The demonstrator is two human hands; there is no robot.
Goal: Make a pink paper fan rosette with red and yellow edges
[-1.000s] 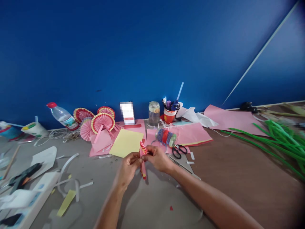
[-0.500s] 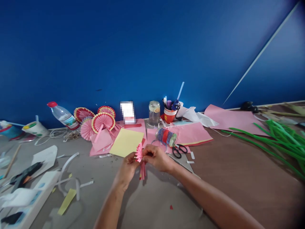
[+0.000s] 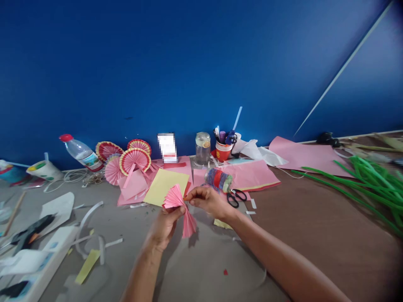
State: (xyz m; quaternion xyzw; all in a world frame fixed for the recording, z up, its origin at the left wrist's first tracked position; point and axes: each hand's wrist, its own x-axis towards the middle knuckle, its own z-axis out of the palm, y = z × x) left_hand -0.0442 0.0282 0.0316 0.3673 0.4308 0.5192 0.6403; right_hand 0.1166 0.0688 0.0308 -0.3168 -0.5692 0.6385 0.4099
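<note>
A pink pleated paper (image 3: 189, 223), pinched at its middle, spreads into a fan above and another below. My left hand (image 3: 166, 222) is closed on it, thumb over the narrow waist. My right hand (image 3: 206, 202) pinches at the right side of that waist, fingertips together. Something small and orange-brown shows at those fingertips, too small to make out. Behind the hands lies a yellow paper sheet (image 3: 163, 184) on pink paper. Black-handled scissors (image 3: 234, 199) rest beyond my right wrist, beside a bundle of blue and red yarn (image 3: 218, 179).
Finished pink fans (image 3: 135, 161) stand by the wall at left, near a tilted bottle (image 3: 83, 155). A jar (image 3: 202, 149) and a red cup of tools (image 3: 223, 152) stand at the back. A glue gun (image 3: 33, 233) and power strip (image 3: 47, 262) lie left, green stems (image 3: 374, 188) right.
The pleated paper has turned and spread wider, its two fans now showing. My right hand has shifted slightly at its middle. A yellow scrap now shows under my right forearm.
</note>
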